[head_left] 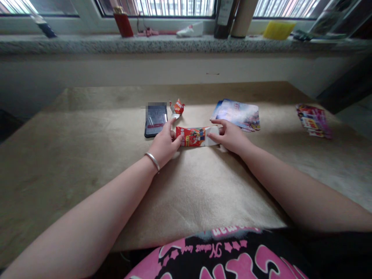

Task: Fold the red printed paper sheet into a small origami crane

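Note:
Between my two hands lies a small red and white printed packet [195, 136], held sideways just over the table [116, 186]. My left hand [166, 142] pinches its red left end, thumb on top; a silver bangle circles that wrist. The white right end is gripped by my right hand [229, 135], with the thumb on the face. What lies under the packet is hidden. Just beyond my left hand are a dark phone [156, 123] and a crumpled orange-red wrapper piece [177, 108]. Past my right hand rests a spread of large bluish picture cards [238, 112].
At the right side of the table lies a fanned pile of red and pink packets [313, 121]. Along the stone windowsill [162, 45] stand a red container [123, 24], dark and tan cylinders, and a yellow block [279, 30].

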### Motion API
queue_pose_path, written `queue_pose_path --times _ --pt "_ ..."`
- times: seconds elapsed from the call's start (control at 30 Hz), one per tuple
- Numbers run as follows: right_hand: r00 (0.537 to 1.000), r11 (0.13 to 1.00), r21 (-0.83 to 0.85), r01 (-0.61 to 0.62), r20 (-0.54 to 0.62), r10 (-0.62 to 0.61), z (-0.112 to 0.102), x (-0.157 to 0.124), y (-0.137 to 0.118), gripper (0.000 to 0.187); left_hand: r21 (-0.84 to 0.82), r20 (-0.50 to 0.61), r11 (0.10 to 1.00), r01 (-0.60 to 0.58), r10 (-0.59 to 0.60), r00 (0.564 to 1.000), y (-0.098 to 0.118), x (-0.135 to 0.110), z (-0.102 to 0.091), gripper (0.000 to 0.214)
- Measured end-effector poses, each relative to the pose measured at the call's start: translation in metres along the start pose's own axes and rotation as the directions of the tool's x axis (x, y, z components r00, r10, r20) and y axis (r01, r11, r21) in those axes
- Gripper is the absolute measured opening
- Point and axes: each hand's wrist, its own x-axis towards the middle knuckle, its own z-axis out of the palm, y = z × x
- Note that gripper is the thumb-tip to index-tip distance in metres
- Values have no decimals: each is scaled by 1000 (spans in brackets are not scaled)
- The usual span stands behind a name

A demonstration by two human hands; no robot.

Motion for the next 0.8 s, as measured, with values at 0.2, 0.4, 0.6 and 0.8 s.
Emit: queue_pose_path --times 0.2,0.4,0.6,0.8 --pt "998 999 -30 43 -54 -45 0 1 -1 43 255 49 957 -140 132 990 3 -2 -2 35" --pt "997 995 -50 83 -1 -83 0 0 -3 22 385 84 896 -219 203 976 6 -6 -2 33" --pt "997 997 48 53 53 -55 -5 1 -3 35 449 99 878 -167 137 986 9 -9 -5 37" --pt "1000 977 213 21 8 -23 -1 5 4 37 311 42 945 -105 97 994 5 -7 -6 39"
